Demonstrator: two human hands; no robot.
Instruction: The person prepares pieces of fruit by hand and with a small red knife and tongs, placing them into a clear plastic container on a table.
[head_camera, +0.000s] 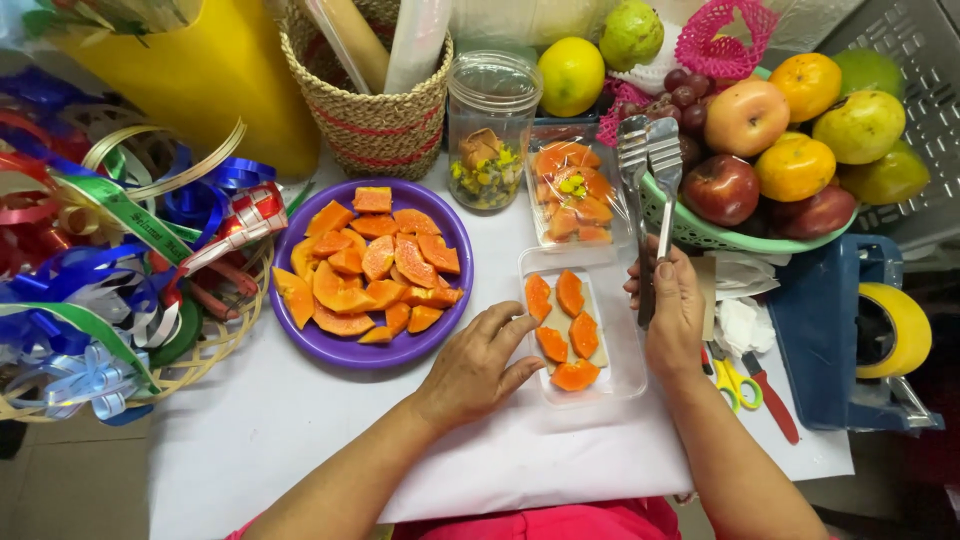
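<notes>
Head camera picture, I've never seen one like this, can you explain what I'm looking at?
The camera sits on a person's head and looks down at their own two bare hands over a white-covered table. The left hand rests against a clear plastic tray holding a few papaya pieces. The right hand grips metal tongs, pointing away from the person. Beside the tray, a purple plate is piled with more papaya. Behind stand a jar, a woven basket and a green bowl of fruit. Ribbons lie to the left.
</notes>
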